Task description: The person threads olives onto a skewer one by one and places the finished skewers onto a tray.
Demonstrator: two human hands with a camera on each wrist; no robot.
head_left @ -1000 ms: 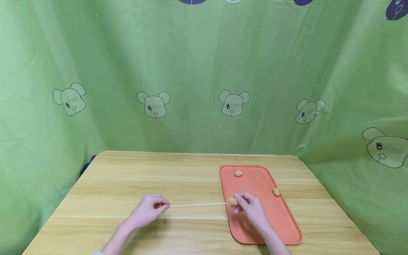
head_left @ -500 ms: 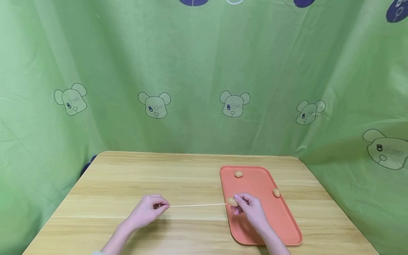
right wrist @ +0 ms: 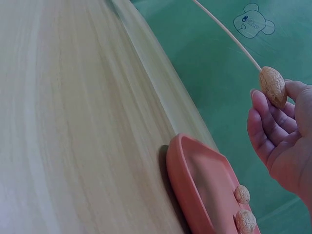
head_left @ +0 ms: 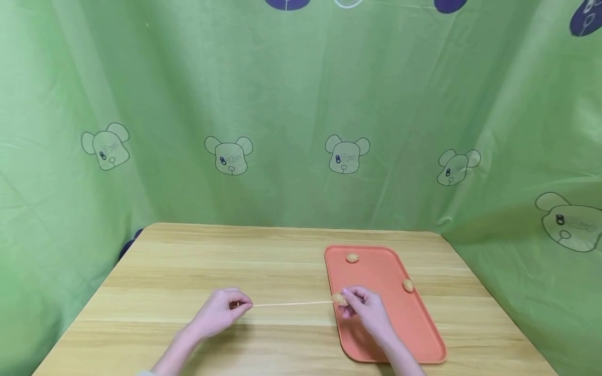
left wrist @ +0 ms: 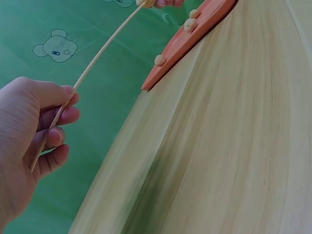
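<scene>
A thin wooden skewer spans the gap between the hands, roughly level. My left hand pinches it between thumb and forefinger near its left end; in the left wrist view its tail runs across the palm. At the far end the skewer meets a tan, wrinkled, walnut-like oval. Whether its tip has gone inside cannot be seen. My right hand pinches that oval by its other end, above the left side of a coral tray. The right hand's lower fingers are curled loosely under it.
On the tray lie more such ovals, one at the far end and another by the right rim. The left wrist view shows a third oval there. A green printed curtain surrounds the wooden table.
The right hand and its oval have shifted slightly left, and the left hand slightly right. A little less of the skewer shows between them. The head view has tilted up a touch.
</scene>
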